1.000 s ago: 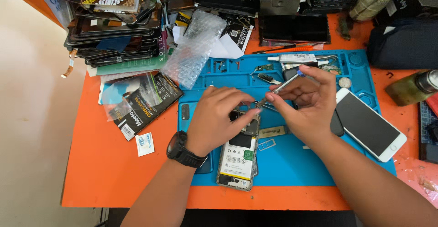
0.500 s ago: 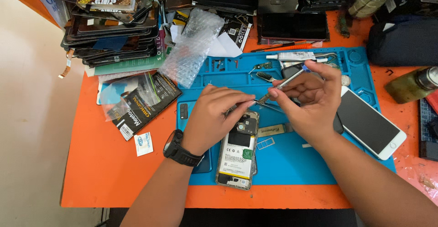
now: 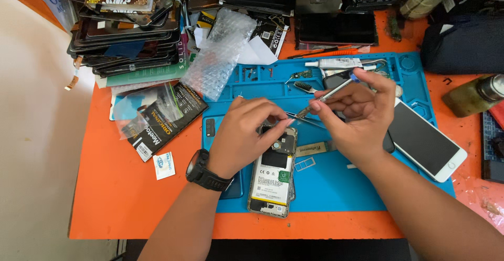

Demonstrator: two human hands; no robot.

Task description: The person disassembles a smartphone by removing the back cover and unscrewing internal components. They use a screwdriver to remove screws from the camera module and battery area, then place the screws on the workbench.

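An opened phone (image 3: 273, 179) with its back cover off lies on the blue work mat (image 3: 336, 187), battery and circuit board showing. My left hand (image 3: 247, 135), with a black watch on the wrist, rests over the phone's top end and pinches thin tweezers (image 3: 302, 118) pointing right. My right hand (image 3: 357, 114) holds a small screwdriver (image 3: 328, 96) with a blue cap, its tip angled down toward the tweezers' tips just above the phone's camera area.
A white phone (image 3: 425, 140) lies face up right of my right hand. Bubble wrap (image 3: 218, 51), a stack of phone screens (image 3: 126, 25), packaged parts (image 3: 157, 116), a glue tube (image 3: 333, 62), a dark pouch (image 3: 462, 43) and a bottle (image 3: 475, 96) crowd the orange table.
Both hands have shifted slightly, with the screwdriver tip and the tweezers staying together above the phone's top end. The phone has stayed in place.
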